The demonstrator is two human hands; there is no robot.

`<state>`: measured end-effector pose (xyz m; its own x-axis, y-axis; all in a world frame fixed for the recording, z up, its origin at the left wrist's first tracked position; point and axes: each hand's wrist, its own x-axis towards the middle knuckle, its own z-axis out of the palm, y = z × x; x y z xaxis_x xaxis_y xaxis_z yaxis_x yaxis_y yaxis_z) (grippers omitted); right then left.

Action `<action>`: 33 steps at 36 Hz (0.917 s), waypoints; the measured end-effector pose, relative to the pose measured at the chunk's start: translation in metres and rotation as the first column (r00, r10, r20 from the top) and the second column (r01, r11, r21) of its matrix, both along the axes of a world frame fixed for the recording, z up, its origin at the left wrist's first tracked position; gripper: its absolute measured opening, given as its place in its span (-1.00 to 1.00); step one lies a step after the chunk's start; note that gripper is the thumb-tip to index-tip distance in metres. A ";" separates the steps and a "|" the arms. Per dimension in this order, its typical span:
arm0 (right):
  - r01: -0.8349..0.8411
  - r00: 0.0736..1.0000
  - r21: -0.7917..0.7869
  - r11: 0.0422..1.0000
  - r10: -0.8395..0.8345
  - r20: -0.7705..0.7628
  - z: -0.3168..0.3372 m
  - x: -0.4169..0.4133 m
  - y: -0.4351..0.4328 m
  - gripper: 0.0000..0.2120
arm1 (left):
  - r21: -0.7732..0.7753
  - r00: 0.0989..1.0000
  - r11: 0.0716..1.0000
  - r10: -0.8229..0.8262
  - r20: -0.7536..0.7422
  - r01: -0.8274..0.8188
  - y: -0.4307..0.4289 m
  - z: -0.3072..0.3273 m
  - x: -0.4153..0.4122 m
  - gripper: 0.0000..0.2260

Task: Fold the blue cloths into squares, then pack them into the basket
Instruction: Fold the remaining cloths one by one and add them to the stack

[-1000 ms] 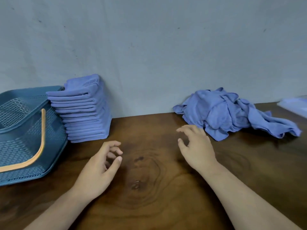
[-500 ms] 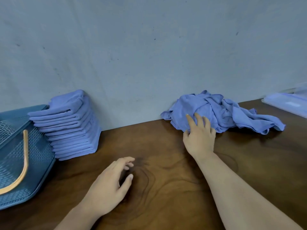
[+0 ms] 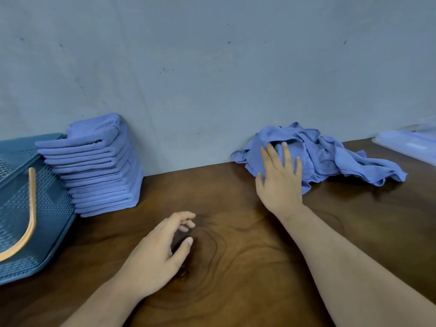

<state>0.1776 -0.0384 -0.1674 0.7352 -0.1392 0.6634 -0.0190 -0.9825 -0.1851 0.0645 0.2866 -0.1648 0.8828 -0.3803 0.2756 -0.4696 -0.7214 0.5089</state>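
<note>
Stack of folded cloths (image 3: 99,166) and crumpled pile of cloths (image 3: 335,159) are both showing the same plain periwinkle blue, the top folded one carrying faint tone-on-tone lettering, unreadable. Basket (image 3: 54,208) is presenting a darker teal blue with a fine perforated mesh pattern, its handle (image 3: 32,199) reading pale orange. Surface (image 3: 236,256) is showing dark brown wood with ring-like grain swirls; wall (image 3: 212,79) is appearing flat grey-blue with scattered dark specks, and the flat object (image 3: 410,143) at the right edge is looking pale translucent blue.
</note>
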 end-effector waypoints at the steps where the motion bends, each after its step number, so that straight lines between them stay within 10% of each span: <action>1: -0.027 1.000 -0.027 0.999 0.027 0.011 0.002 -0.004 0.004 -0.36 | -0.016 1.000 1.000 0.001 -0.010 -0.001 0.000 0.000 0.000 -0.60; 12: -0.589 0.742 0.172 0.790 0.613 -0.273 0.002 -0.104 0.067 -0.55 | -0.136 1.000 0.991 0.000 0.023 0.003 0.002 0.003 -0.002 -0.56; 21: -0.555 0.404 0.737 0.386 0.899 -0.167 0.025 -0.128 0.080 -0.71 | -0.087 0.993 0.990 -0.110 0.049 0.114 0.003 0.008 -0.008 -0.57; 27: -0.395 0.448 0.904 0.163 0.893 0.035 0.041 -0.129 0.073 -0.80 | -0.025 0.942 0.942 -0.335 -0.020 0.335 0.004 0.011 -0.011 -0.53; 33: -0.324 0.878 0.315 0.892 0.407 -0.250 0.014 -0.098 0.040 -0.75 | 0.169 0.923 0.908 -0.384 -0.037 0.384 0.004 0.005 -0.008 -0.56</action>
